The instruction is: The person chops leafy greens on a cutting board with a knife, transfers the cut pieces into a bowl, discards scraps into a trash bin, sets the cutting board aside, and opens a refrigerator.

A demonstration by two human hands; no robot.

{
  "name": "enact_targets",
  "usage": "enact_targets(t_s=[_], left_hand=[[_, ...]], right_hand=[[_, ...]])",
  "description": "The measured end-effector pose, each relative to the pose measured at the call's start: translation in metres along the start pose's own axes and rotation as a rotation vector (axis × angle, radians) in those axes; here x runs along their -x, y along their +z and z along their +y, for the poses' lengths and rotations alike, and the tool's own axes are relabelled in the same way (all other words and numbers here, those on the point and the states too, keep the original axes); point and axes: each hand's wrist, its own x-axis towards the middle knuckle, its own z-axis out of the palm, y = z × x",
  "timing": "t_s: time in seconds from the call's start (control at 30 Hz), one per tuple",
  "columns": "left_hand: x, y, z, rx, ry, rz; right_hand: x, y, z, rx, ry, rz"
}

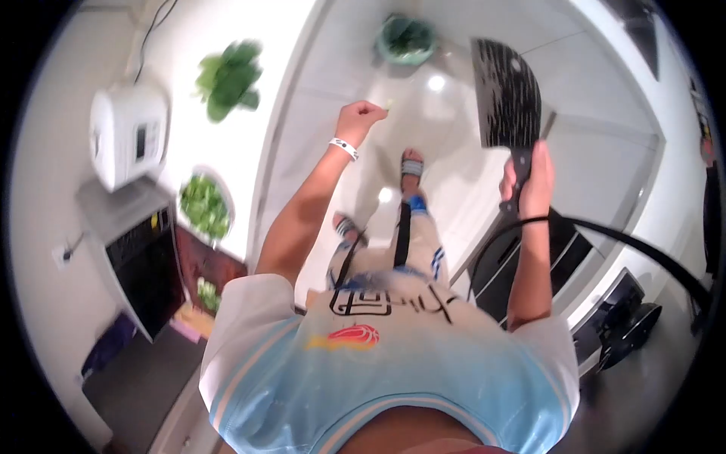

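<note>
My right hand (533, 181) grips the black handle of a cleaver (508, 98). Its broad dark blade points away from me and has pale streaks across it. My left hand (360, 121), with a white band at the wrist, is held out over the floor. Its fingers are pinched on a small pale-green scrap (389, 106), too small to name closely. Beyond both hands a green bin (407, 57) with dark leafy matter inside stands on the floor. To the left, a bunch of leafy greens (229, 79) lies on the white counter (276, 30).
A bowl of chopped greens (204, 206) sits on the counter's left, near a brown board (198, 261) with more pieces. A white appliance (128, 135) and a black-fronted oven (140, 250) stand against the wall. A black cable (635, 244) crosses near my right arm.
</note>
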Motion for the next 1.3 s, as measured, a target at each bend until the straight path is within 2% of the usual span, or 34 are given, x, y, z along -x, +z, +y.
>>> enact_targets(t_s=[0.1,0.17,0.2,0.27,0.33,0.4,0.43,0.47,0.53,0.6,0.67,0.7,0.77,0.8,0.87,0.9,0.93,0.97,1.0,1.07,1.13,1.17,1.2,1.3], left_hand=[[-0.126,0.033,-0.015,-0.261,0.028,-0.001],[-0.206,0.042,-0.034,-0.26,0.001,0.032],[-0.24,0.046,-0.039,-0.259,-0.017,0.052],[-0.291,0.055,-0.044,-0.414,-0.186,0.208],[-0.298,0.066,-0.054,-0.512,-0.143,0.274],[-0.287,0.072,-0.056,-0.542,0.161,0.273],[-0.261,0.073,-0.048,-0.416,0.147,0.127],[-0.242,0.074,-0.056,-0.466,0.123,0.015],[-0.145,0.061,-0.047,-0.409,0.151,-0.106],[-0.023,0.046,-0.035,-0.347,0.167,-0.109],[0.083,0.032,-0.038,-0.345,0.117,-0.073],[0.129,0.023,-0.041,-0.356,0.101,-0.061],[0.2,0.023,-0.02,-0.404,0.086,0.035],[0.24,0.02,-0.009,-0.426,0.088,0.073],[0.322,0.008,0.015,-0.254,0.14,0.382],[0.359,-0.003,0.035,-0.266,0.147,0.5],[0.39,-0.014,0.054,-0.279,0.155,0.605],[0.422,-0.055,0.045,-0.348,0.183,0.769],[0.438,-0.067,0.023,-0.434,0.214,0.912],[0.462,-0.097,-0.004,-0.503,0.102,1.196],[0.467,-0.129,-0.033,-0.519,-0.015,1.426],[0.467,-0.141,-0.042,-0.467,-0.084,1.448],[0.436,-0.147,-0.089,-0.464,-0.179,1.453],[0.408,-0.18,-0.106,-0.332,-0.247,1.405]], right_hand=[[-0.001,-0.04,-0.014,-0.023,-0.064,0.225],[-0.005,-0.064,-0.004,-0.089,-0.04,0.34],[-0.005,-0.078,0.008,-0.122,-0.031,0.32],[-0.005,-0.069,0.012,-0.079,-0.049,0.432],[-0.008,-0.067,0.013,-0.081,-0.024,0.451],[-0.003,-0.06,0.009,-0.094,-0.002,0.44],[-0.006,-0.054,0.004,-0.124,0.004,0.431],[-0.007,-0.046,0.001,-0.147,0.024,0.404],[-0.01,-0.043,0.006,-0.132,0.008,0.169],[-0.001,-0.003,-0.015,0.095,-0.003,-0.004],[0.008,0.029,-0.029,-0.083,0.137,-0.169],[0.014,0.043,-0.028,0.029,0.085,-0.307],[0.029,0.05,-0.06,0.206,-0.051,-0.499],[0.04,0.061,-0.074,0.243,-0.044,-0.592],[0.063,0.085,-0.098,0.308,-0.024,-0.719],[0.07,0.096,-0.108,0.424,-0.028,-0.835],[0.071,0.109,-0.113,0.41,0.031,-0.879],[0.115,0.17,-0.117,0.42,0.048,-0.914],[0.123,0.188,-0.094,0.459,0.065,-0.853],[0.143,0.229,-0.064,0.515,0.115,-0.834],[0.173,0.254,-0.032,0.537,0.073,-0.859],[0.187,0.264,-0.019,0.536,0.065,-0.839],[0.163,0.273,0.032,0.526,0.086,-0.838],[0.16,0.287,0.07,0.528,0.094,-0.743]])
